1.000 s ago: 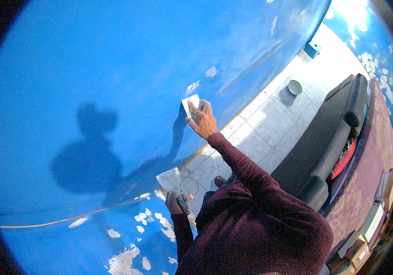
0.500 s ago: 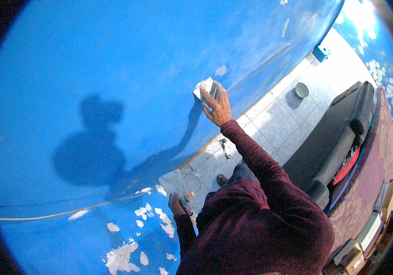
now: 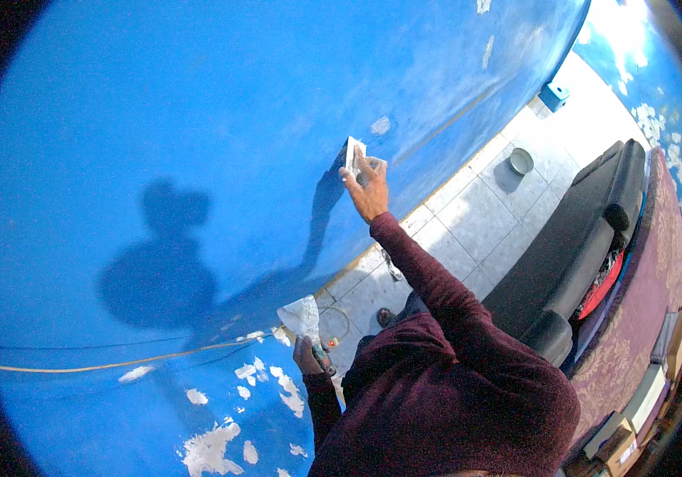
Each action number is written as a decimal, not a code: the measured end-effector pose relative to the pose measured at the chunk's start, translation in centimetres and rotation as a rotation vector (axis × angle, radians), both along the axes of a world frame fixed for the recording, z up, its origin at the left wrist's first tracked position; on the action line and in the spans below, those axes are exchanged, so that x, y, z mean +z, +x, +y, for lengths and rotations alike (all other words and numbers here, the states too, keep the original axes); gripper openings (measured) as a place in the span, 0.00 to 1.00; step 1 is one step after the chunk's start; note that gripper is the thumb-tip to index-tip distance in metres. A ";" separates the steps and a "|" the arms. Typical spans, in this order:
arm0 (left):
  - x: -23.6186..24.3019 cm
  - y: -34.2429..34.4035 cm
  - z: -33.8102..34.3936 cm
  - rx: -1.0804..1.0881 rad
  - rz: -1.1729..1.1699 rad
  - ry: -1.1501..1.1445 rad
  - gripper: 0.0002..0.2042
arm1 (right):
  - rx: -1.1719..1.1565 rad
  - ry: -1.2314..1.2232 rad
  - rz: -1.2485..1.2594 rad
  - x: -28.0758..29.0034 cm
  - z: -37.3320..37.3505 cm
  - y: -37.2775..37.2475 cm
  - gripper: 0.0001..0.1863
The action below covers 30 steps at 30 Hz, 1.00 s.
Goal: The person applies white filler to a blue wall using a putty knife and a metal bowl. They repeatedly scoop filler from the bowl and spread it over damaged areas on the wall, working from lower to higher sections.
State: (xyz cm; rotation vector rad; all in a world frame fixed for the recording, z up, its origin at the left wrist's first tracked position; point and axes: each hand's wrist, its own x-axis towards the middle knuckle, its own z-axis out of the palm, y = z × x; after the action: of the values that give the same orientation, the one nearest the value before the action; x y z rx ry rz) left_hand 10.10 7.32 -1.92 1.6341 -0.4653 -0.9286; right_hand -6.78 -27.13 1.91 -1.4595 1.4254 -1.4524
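My right hand, at the end of an outstretched arm, grips a small flat spreader smeared with white putty. The spreader is tilted up near the blue wall; whether its edge touches I cannot tell. Just beyond it, a white putty patch marks the wall. Lower down, my left hand is closed around the dark handle of a putty knife. Its broad blade points upward and is coated in white. My left fingers are partly hidden.
Tiled floor runs along the wall's foot, with a round bowl and a blue box on it. To the right stand a dark sofa and a patterned purple mattress-like panel. More white patches dot the lower-left wall.
My right hand has shifted slightly left and down, and the spreader has turned more edge-on. The putty knife in my left hand has turned, so its white blade shows more fully.
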 end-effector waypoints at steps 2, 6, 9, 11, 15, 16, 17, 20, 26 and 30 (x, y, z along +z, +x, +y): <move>-0.5 -0.1 0.0 0.004 -0.013 -0.029 0.14 | -0.010 -0.025 0.121 -0.5 0.9 0.9 0.35; -2.7 0.9 0.5 -0.014 -0.024 -0.069 0.15 | 0.122 0.017 0.208 -1.9 3.0 1.8 0.34; -2.7 1.3 -0.1 -0.122 -0.115 -0.086 0.15 | 0.156 0.085 0.087 -4.3 3.0 1.7 0.30; -1.3 0.9 -0.5 -0.031 0.114 -0.013 0.15 | 0.200 0.257 -0.255 -4.0 2.5 1.5 0.29; -1.5 1.1 0.9 -0.008 0.095 -0.085 0.15 | 0.222 0.386 -0.785 0.4 1.5 0.9 0.27; -1.4 0.6 0.9 0.005 0.105 -0.091 0.14 | 0.237 0.388 -0.715 0.5 1.4 1.0 0.27; -1.3 0.3 0.9 0.017 0.115 -0.096 0.14 | 0.249 0.363 -0.597 0.4 1.7 1.5 0.27; -1.8 0.2 1.2 -0.031 0.094 -0.089 0.16 | 0.294 0.237 -0.246 -1.3 2.3 3.3 0.28; -1.6 1.8 1.0 -0.123 0.030 -0.083 0.13 | 0.922 0.632 -0.574 -3.3 9.9 1.1 0.33; -1.7 1.7 1.4 -0.006 0.122 -0.045 0.11 | 0.830 1.017 -1.116 -8.6 17.2 -3.4 0.32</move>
State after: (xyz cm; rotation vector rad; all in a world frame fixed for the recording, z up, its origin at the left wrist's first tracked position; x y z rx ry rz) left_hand 11.80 8.70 -3.62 1.5267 -0.4042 -1.0091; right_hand -10.22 -9.91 -6.73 -0.3026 0.4983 -0.5632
